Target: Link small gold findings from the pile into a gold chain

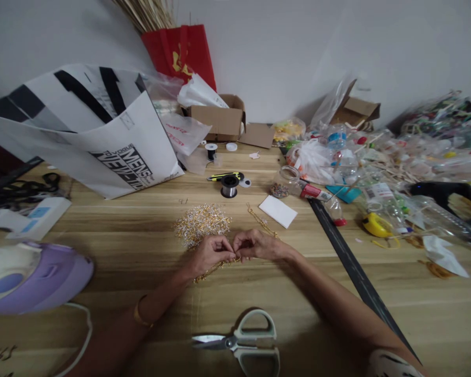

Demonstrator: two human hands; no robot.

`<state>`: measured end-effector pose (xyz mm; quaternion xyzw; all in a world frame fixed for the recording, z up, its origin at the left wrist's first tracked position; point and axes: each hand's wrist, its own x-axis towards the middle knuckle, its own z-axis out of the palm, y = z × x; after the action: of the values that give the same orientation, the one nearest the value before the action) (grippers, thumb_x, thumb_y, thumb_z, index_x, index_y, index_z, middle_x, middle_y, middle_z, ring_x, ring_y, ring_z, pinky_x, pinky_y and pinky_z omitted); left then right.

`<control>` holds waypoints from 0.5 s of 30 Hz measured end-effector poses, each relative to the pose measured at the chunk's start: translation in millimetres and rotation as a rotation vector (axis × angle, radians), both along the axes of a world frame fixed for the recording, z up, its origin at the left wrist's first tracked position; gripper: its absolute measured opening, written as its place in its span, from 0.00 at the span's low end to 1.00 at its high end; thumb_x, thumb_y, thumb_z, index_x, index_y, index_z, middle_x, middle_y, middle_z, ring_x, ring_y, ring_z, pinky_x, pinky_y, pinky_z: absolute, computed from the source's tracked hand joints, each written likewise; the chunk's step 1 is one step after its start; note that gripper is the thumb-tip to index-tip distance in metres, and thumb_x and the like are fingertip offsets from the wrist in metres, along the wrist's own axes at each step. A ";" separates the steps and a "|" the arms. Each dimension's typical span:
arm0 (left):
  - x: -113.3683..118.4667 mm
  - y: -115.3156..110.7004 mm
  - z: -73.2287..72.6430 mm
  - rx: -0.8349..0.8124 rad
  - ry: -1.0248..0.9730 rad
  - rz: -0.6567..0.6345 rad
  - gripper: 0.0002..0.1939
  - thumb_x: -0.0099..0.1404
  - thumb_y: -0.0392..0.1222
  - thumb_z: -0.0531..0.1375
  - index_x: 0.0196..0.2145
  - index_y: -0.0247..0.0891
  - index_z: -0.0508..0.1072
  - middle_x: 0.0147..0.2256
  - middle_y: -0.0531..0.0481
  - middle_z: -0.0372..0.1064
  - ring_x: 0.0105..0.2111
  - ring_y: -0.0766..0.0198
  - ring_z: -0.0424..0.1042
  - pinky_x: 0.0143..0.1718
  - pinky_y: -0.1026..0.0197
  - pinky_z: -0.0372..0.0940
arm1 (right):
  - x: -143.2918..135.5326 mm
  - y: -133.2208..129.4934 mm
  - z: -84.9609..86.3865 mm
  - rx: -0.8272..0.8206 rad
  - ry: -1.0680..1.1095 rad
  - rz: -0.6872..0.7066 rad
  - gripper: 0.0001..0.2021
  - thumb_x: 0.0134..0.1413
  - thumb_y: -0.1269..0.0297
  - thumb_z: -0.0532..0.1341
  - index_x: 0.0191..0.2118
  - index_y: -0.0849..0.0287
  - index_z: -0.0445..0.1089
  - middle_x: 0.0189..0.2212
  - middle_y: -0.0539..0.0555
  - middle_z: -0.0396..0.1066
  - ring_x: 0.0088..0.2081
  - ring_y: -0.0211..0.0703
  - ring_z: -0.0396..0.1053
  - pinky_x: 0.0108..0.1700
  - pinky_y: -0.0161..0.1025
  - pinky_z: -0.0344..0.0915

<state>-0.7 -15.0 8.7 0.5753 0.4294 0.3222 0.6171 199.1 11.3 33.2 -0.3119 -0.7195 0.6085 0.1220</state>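
Both hands meet over the wooden table, fingertips almost touching. My left hand [215, 253] pinches a thin gold chain [212, 271], part of which trails on the table below it. Fingers of my right hand [257, 244] are pressed together on the same chain's other side; any small piece between the fingertips is too small to make out. Just beyond my left hand lies a heap of clear and gold beads [202, 222]. A second length of gold chain [261, 221] rests past my right hand. Scissors [235, 341] with pale handles lie nearer to me, blades partly apart.
Behind the beads are a spool of clear line [230, 186], a yellow-black cutter [224, 176] and a white card [278, 211]. A jar of beads [284, 182] stands near plastic clutter. To the left are a purple-white appliance [39, 277] and a large bag [113, 141].
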 end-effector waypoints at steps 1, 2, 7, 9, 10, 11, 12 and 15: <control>0.0 0.0 -0.5 0.000 0.001 -0.002 0.10 0.46 0.39 0.69 0.23 0.32 0.72 0.23 0.49 0.72 0.25 0.66 0.70 0.29 0.65 0.63 | 0.3 0.2 0.4 0.009 0.000 0.002 0.03 0.53 0.70 0.60 0.34 0.62 0.70 0.23 0.47 0.68 0.24 0.31 0.65 0.28 0.29 0.60; 0.0 -0.1 -1.0 -0.001 0.003 -0.005 0.10 0.47 0.39 0.69 0.23 0.32 0.72 0.23 0.49 0.72 0.25 0.66 0.70 0.30 0.65 0.64 | 0.7 0.4 1.1 0.015 0.001 0.002 0.03 0.53 0.70 0.60 0.34 0.63 0.70 0.23 0.47 0.68 0.24 0.31 0.65 0.28 0.29 0.59; -0.1 -0.3 -0.9 -0.015 0.009 -0.012 0.09 0.47 0.38 0.68 0.24 0.31 0.73 0.23 0.49 0.73 0.25 0.66 0.71 0.30 0.64 0.64 | 2.6 0.3 7.5 0.038 -0.031 -0.012 0.03 0.52 0.69 0.61 0.33 0.63 0.70 0.22 0.47 0.69 0.24 0.32 0.65 0.28 0.29 0.59; 0.1 -0.2 -0.1 -0.014 0.012 -0.009 0.09 0.47 0.37 0.68 0.24 0.32 0.73 0.23 0.49 0.73 0.25 0.66 0.71 0.29 0.65 0.64 | 2.8 0.0 9.9 0.051 -0.037 -0.008 0.03 0.51 0.69 0.62 0.33 0.63 0.70 0.22 0.47 0.69 0.24 0.32 0.64 0.27 0.29 0.58; 0.2 -0.1 0.2 -0.013 0.015 -0.005 0.09 0.46 0.37 0.68 0.24 0.32 0.72 0.23 0.50 0.73 0.25 0.66 0.71 0.29 0.65 0.64 | 2.7 -0.1 10.6 0.056 -0.035 -0.005 0.03 0.51 0.70 0.62 0.33 0.63 0.70 0.22 0.47 0.69 0.24 0.32 0.64 0.27 0.28 0.57; 0.3 -0.1 0.4 -0.014 0.018 -0.001 0.09 0.46 0.37 0.68 0.24 0.32 0.72 0.23 0.50 0.73 0.25 0.67 0.70 0.29 0.65 0.63 | 2.6 -0.2 11.0 0.057 -0.030 -0.002 0.03 0.50 0.70 0.62 0.33 0.63 0.70 0.23 0.47 0.69 0.24 0.31 0.64 0.27 0.28 0.57; 0.4 0.0 0.5 -0.015 0.020 0.004 0.09 0.46 0.37 0.68 0.24 0.32 0.72 0.23 0.50 0.72 0.25 0.67 0.70 0.29 0.65 0.64 | 2.4 -0.2 11.2 0.057 -0.026 0.000 0.03 0.50 0.70 0.62 0.33 0.63 0.70 0.23 0.47 0.69 0.24 0.32 0.64 0.28 0.28 0.57; 0.5 0.1 0.3 -0.006 0.025 0.020 0.09 0.46 0.37 0.68 0.23 0.32 0.72 0.22 0.51 0.72 0.24 0.67 0.70 0.29 0.65 0.63 | 1.7 -0.4 10.8 0.050 -0.022 0.001 0.03 0.49 0.70 0.63 0.32 0.64 0.70 0.23 0.47 0.69 0.25 0.32 0.64 0.28 0.29 0.58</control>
<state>-0.1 -14.9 9.0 0.5732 0.4439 0.3198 0.6100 200.7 10.9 44.0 -0.3152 -0.7360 0.5867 0.1216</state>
